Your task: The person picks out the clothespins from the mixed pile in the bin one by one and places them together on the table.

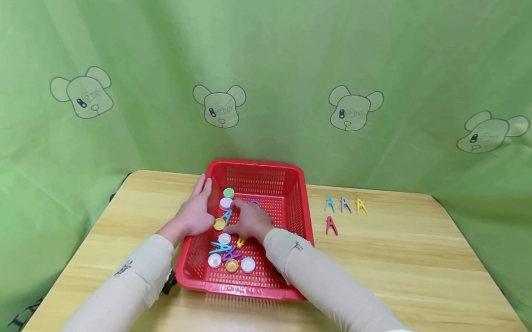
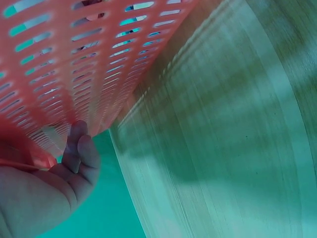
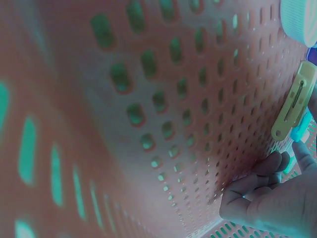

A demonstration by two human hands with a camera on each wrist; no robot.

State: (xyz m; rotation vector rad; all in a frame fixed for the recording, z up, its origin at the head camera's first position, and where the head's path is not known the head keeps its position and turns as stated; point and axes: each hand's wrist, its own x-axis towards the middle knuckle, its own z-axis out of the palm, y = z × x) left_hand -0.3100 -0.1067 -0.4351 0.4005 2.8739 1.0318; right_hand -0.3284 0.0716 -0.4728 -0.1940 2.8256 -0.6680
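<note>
My left hand (image 1: 197, 211) grips the left side wall of a red plastic basket (image 1: 260, 292), thumb inside and fingers on the outside. In the left wrist view, fingers (image 2: 81, 153) bend against the slotted outer wall. My right hand (image 1: 252, 220) reaches down into the basket, its thumb and forefinger spread apart around a blue clothespin (image 1: 227, 215). Next to that lie a yellow bottle cap (image 1: 219, 224) and a white cap (image 1: 225, 203). A yellow clothespin (image 3: 294, 101) shows beside the right hand in the right wrist view.
Nearer in the basket lie a light-blue clothespin (image 1: 220, 247), a purple clothespin (image 1: 232, 254) and several caps. A green cap (image 1: 228, 192) sits toward the back. Right of the basket, several clothespins, one of them red (image 1: 331, 225), lie on the wooden table (image 1: 400, 259).
</note>
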